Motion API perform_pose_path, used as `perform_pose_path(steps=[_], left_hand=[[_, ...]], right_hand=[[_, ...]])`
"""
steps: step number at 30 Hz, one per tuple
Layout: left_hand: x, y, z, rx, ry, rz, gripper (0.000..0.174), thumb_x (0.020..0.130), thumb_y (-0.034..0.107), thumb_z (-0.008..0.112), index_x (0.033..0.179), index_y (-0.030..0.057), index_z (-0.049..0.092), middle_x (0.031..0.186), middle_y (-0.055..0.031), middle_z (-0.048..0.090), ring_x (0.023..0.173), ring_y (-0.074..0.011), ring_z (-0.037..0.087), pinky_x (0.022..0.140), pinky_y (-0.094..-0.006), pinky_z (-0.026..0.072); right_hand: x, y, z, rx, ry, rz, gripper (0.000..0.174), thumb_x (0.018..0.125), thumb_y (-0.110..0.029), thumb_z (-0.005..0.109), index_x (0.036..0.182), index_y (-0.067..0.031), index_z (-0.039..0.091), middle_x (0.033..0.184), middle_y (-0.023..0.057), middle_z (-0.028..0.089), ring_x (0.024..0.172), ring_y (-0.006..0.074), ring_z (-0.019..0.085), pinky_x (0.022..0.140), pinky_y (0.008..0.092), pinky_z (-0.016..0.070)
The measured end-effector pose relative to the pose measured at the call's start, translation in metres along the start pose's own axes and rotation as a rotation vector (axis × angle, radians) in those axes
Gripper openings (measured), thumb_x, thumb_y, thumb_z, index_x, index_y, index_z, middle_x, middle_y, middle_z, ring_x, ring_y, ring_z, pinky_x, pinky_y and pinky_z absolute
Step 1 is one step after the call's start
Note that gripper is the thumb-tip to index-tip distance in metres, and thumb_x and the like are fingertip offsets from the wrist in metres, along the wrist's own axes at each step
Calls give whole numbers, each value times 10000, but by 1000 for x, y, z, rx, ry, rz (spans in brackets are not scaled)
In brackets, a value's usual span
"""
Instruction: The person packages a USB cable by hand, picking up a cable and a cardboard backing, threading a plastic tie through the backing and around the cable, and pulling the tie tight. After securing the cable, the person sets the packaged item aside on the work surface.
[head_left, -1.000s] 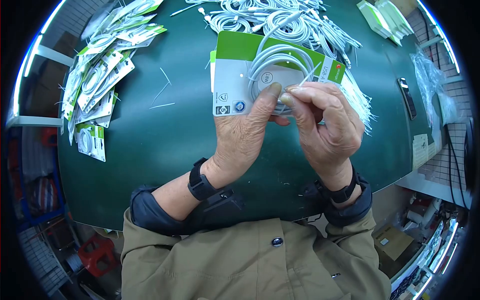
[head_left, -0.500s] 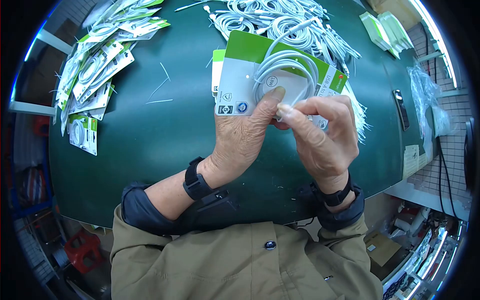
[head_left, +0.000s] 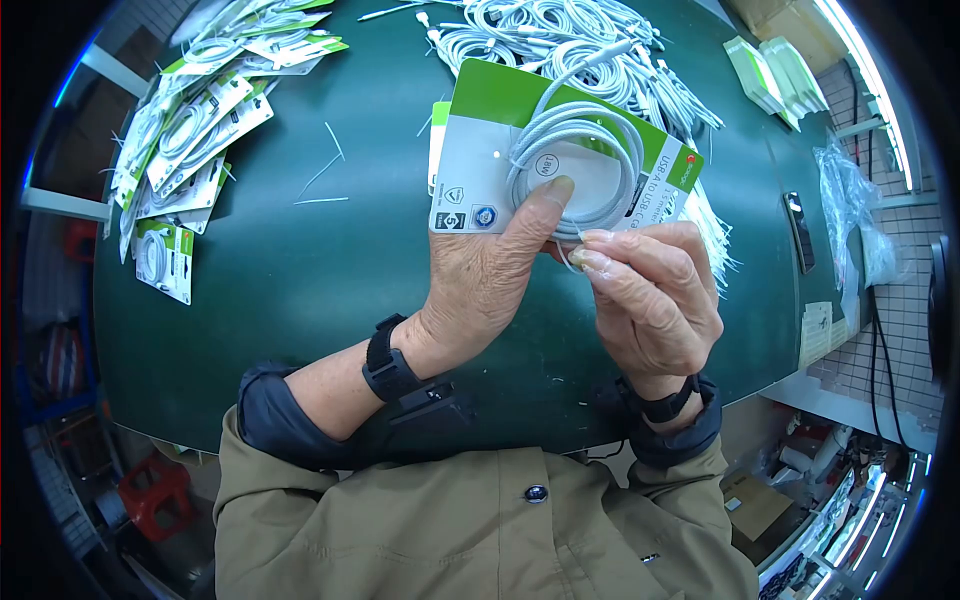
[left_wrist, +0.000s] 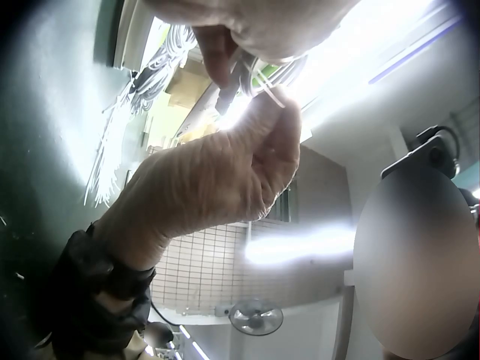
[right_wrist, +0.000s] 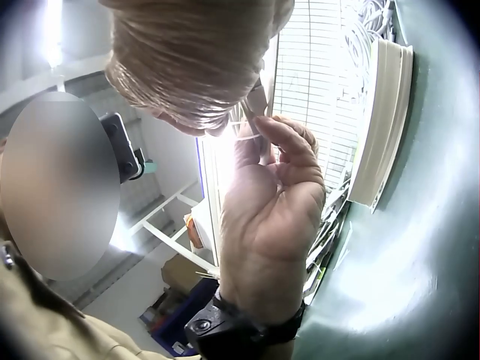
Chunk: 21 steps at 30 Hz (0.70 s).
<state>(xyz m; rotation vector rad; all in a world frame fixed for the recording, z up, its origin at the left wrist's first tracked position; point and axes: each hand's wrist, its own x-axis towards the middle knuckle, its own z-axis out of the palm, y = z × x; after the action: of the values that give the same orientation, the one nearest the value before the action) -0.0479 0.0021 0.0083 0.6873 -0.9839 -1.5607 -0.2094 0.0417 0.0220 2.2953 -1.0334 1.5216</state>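
A coiled white cable [head_left: 625, 165] lies against a green and white printed card [head_left: 470, 155], tilted above the table. My left hand [head_left: 485, 275] grips the card's lower edge, thumb in front over the coil's lower left and fingers behind. With thumb and index finger, my right hand [head_left: 660, 300] pinches a thin white tie [head_left: 563, 256] just below the coil. In the left wrist view, thin white strands [left_wrist: 268, 88] stick out between the two hands. The right wrist view shows the left hand [right_wrist: 266, 217] at the card's underside, its fingers partly hidden.
Packaged cables on cards [head_left: 185, 140] are heaped at the left, and coiled loose cables [head_left: 590, 55] at the back. Loose ties [head_left: 322, 200] lie left of centre. Stacked cards [head_left: 770, 80], a phone [head_left: 799, 232] and a plastic bag [head_left: 850, 200] are at the right.
My right hand has moved down from the coil's front to its lower edge, and its fingertips have parted slightly from my left thumb. The left hand still grips the card.
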Motion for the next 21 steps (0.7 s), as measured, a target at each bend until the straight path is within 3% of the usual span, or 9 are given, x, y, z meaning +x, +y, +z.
perform_pose_path(steps=[2,5,17,21], left_hand=[[0,0,0,-8,-9,-3,386,988,148,723,1317,19,567,1170,-96,661,971,-149,695,736,-279,614],[0,3,5,-88,12,3,302,1000,97,720,1251,0,581,1057,-75,686,850,-113,671,658,-261,565],[0,0,4,-53,38,41,281,1002,117,723,1223,0,595,1016,-61,686,800,-100,662,627,-255,551],[-1,1,-1,3,-7,-7,352,989,155,730,1281,10,598,1115,-84,678,908,-133,683,693,-275,586]], right_hand=[[0,0,1,9,13,23,458,645,58,862,1065,-107,790,1021,45,768,837,195,683,675,301,530],[-1,1,2,14,12,41,446,655,61,867,1060,-111,795,1016,45,771,825,193,675,680,299,529],[-2,2,3,19,-8,31,410,675,32,873,1053,-108,802,997,54,776,811,196,669,666,297,517],[-2,4,4,23,2,42,406,685,28,875,1060,-109,798,984,61,774,792,196,656,649,295,508]])
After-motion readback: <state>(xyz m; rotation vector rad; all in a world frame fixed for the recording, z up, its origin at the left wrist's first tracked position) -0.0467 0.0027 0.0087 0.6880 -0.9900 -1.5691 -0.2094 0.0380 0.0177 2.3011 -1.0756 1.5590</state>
